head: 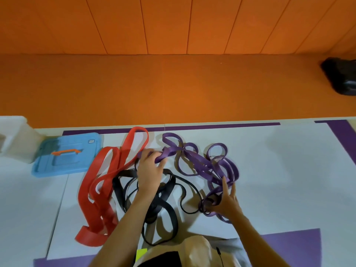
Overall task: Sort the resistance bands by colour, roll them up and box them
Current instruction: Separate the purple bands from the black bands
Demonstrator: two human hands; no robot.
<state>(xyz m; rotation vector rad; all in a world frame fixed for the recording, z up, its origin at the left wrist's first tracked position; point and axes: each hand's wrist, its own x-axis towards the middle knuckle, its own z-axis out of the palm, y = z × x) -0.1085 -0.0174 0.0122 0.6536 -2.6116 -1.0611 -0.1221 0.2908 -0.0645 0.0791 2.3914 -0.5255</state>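
Sorting looks nearly finished, with rolling not yet begun. A white box (16, 140) and a blue lid (67, 155) sit at far left. Beside them lie the red bands (100, 189), then the black bands (165, 201) in a loose tangle. The left hand (150, 170) curls round one end of the purple bands (208, 164), while the right hand (229, 201) pinches their nearer loops, forefinger straight. Next, the purple probably needs pulling clear and straightening.

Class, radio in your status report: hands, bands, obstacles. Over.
Left hand grips purple bands, right hand too. Red bands, black bands side by side, nothing rolled. Black bands tangle under left forearm.
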